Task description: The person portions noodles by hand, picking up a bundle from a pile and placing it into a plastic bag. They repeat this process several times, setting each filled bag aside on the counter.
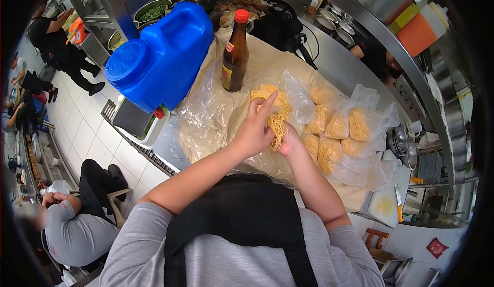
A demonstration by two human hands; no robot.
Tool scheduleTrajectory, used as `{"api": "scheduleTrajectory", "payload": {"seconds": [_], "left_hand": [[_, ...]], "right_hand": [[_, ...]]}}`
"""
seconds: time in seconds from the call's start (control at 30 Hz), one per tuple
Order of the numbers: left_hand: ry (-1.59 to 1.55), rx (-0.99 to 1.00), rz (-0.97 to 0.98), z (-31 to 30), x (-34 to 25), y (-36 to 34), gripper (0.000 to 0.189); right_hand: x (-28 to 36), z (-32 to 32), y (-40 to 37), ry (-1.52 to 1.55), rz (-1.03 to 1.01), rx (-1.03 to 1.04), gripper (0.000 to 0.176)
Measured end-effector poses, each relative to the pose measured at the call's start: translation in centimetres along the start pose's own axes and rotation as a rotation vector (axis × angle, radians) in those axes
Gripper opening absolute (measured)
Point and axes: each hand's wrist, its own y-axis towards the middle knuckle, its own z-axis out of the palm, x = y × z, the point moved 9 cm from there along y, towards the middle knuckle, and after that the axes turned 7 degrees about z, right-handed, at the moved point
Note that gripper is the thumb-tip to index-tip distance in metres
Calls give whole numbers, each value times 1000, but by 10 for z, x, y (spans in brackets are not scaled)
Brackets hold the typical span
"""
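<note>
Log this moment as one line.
left hand: holds noodles | right hand: holds noodles | near: bags, bottle, jug

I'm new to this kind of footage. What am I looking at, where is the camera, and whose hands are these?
There is no machine: one camera sits on a person's head and looks down, so the rounded picture shows their own grey sleeves, black apron and two bare hands. The left hand has its grip closed on a loose clump of thin yellow noodles, index finger raised; the right hand touches the same clump, but its grip is mostly hidden. On the steel counter are clear plastic bags of noodle portions, a brown bottle with a red cap and a big blue plastic jug. Other people are at the left.
</note>
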Motion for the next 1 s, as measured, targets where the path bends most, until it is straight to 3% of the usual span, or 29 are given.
{"api": "scheduleTrajectory", "payload": {"seconds": [0.07, 0.13, 0.23, 0.37, 0.43, 0.47, 0.63, 0.8, 0.9, 0.97, 1.0], "left_hand": [[-5, 12, -26, 2, 2, -1, 82], [166, 118, 392, 19, -34, -12, 81], [159, 273, 522, 36, -55, -28, 78], [118, 373, 470, 44, -57, -38, 69], [97, 152, 420, 27, -49, -29, 67], [96, 154, 418, 24, -49, -25, 67], [94, -5, 110, -21, -35, 13, 43], [73, 10, 135, -25, -43, 17, 33], [137, 53, 146, -22, -34, 17, 25], [178, 77, 124, -24, -25, 18, 20], [159, 62, 128, -28, -25, 19, 20]], "right_hand": [[-1, 15, -17, -12, 12, -59, 23], [7, 46, -52, -118, -45, -77, 21], [12, 50, -56, -126, -65, -82, 22], [22, 30, -40, -58, -104, -115, 25], [35, -8, -20, 2, -179, -205, 26], [41, -25, -14, 25, -219, -255, 26], [52, 65, -88, 181, -205, -110, 29], [45, 44, -96, 196, -95, -35, 26], [41, 36, -103, 85, -98, -72, 34], [45, 48, -115, -336, -301, -168, 55], [39, 48, -114, -337, -302, -166, 55]]}}
